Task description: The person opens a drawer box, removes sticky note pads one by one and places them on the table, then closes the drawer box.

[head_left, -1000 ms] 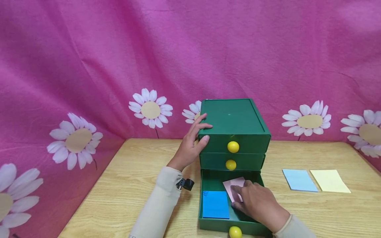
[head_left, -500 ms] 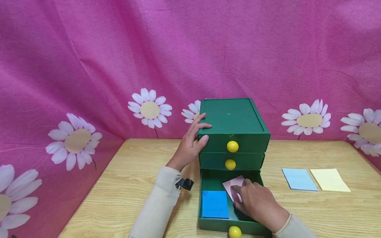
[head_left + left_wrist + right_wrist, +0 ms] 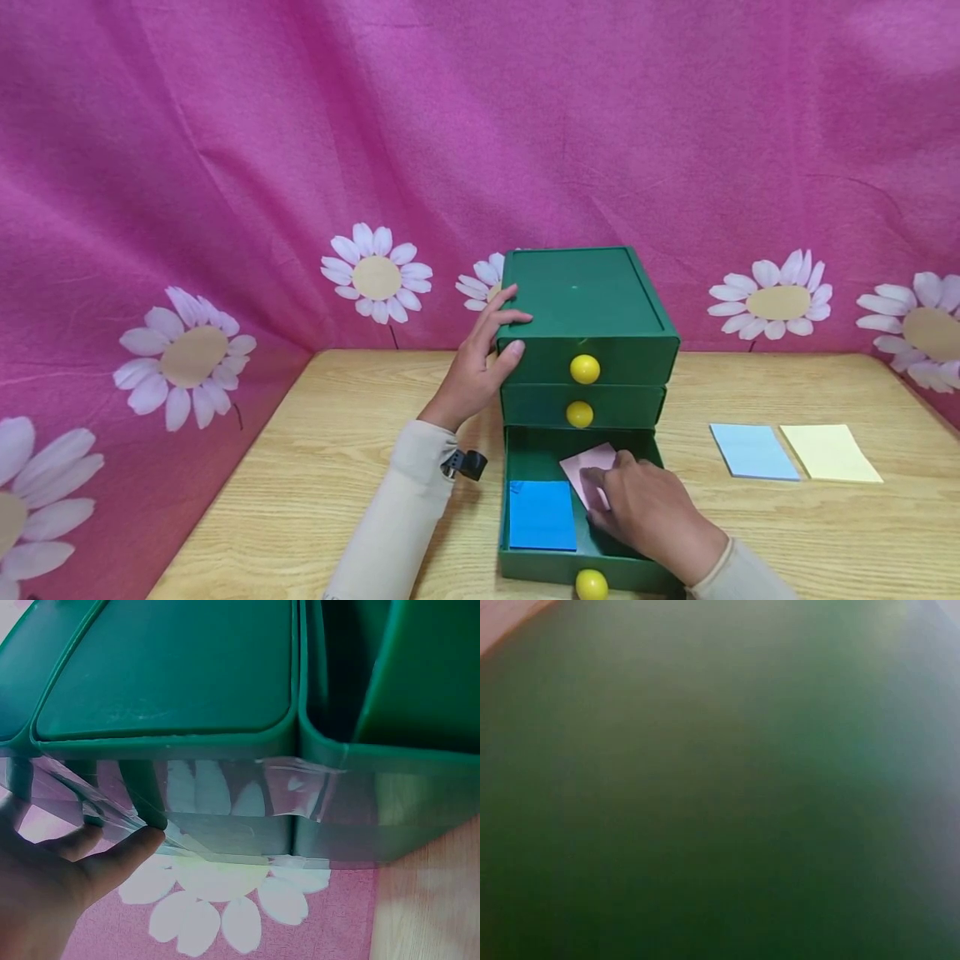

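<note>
A green drawer unit (image 3: pixel 585 292) with yellow knobs stands on the table, its bottom drawer (image 3: pixel 540 567) pulled out. My left hand (image 3: pixel 478 362) rests with spread fingers against the unit's upper left side; the left wrist view shows its fingertips (image 3: pixel 154 836) at the clear side wall. Inside the drawer, my right hand (image 3: pixel 656 510) pinches a pink sticky note pad (image 3: pixel 583 463) between index finger and thumb, the pad lying askew. A bright blue sticky note pad (image 3: pixel 542 517) lies at the drawer's front left. Blurred green fills the right wrist view.
A light blue sticky note pad (image 3: pixel 755 452) and a pale yellow one (image 3: pixel 832 454) lie side by side on the wooden table (image 3: pixel 322 433), right of the unit. A pink flowered cloth (image 3: pixel 480 125) hangs behind and at the left.
Both hands, the drawer and the note pads stay nearly in place; the head view shifts very slightly. Within the drawer, the right thumb has edged slightly towards the pink pad.
</note>
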A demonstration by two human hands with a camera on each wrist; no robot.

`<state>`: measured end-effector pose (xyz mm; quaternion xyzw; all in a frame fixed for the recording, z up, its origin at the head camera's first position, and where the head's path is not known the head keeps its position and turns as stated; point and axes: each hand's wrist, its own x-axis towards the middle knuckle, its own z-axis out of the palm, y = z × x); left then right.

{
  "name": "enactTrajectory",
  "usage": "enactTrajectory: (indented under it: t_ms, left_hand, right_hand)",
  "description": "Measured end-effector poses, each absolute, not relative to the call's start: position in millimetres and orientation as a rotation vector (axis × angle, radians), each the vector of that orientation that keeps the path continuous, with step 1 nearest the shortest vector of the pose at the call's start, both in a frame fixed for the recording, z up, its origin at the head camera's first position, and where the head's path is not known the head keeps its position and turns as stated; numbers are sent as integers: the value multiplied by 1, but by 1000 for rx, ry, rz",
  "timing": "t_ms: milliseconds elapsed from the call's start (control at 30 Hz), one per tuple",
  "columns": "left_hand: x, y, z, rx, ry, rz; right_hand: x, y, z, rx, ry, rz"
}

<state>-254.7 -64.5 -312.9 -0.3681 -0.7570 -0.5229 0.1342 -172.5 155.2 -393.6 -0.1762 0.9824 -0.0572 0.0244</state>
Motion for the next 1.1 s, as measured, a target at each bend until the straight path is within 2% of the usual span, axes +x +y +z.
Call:
enactTrajectory:
  t_ms: [767,1100]
  left_hand:
    - [-255,-64,-313,-1056,-2201,-1527]
    - [-255,-66,-313,-1051,-2207,-1519]
  right_hand:
    - [-170,158,-392,-595,3191,-222]
    - [-168,158,-379,-561,3180,-241]
